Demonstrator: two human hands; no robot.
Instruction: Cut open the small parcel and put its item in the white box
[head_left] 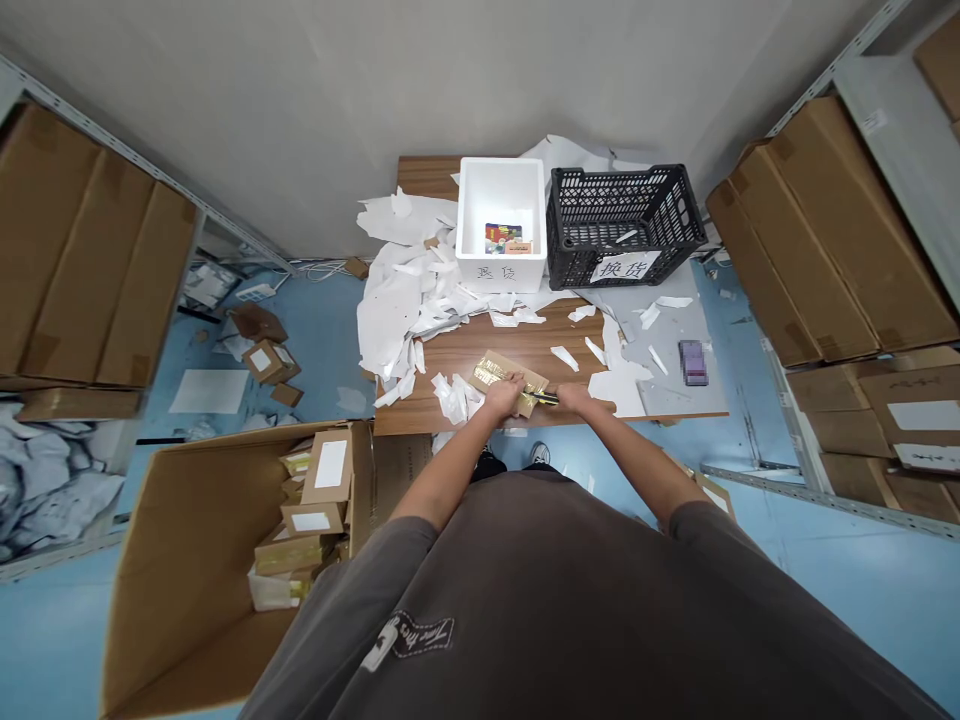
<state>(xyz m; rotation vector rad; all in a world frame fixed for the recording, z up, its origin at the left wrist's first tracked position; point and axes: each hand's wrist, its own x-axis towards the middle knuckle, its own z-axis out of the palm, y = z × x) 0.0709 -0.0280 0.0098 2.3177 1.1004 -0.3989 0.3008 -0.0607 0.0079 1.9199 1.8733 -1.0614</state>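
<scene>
A small flat cardboard parcel [491, 366] with shiny yellowish tape lies near the front edge of the wooden table [480, 340]. My left hand [506, 395] is closed over the front part of this parcel and holds it down. In my right hand [572, 397] is a black and yellow box cutter [543, 397], its front end pointing left and meeting the parcel's right side. The blade itself is too small to make out. Crumpled clear-white plastic [450, 398] lies just left of the parcel.
A white bin [501, 272] with small packs inside and a black crate [600, 262] stand at the back. Torn white paper [390, 310] covers the table's left. A purple box-like item [693, 362] lies right. A big carton [202, 560] of parcels stands at lower left.
</scene>
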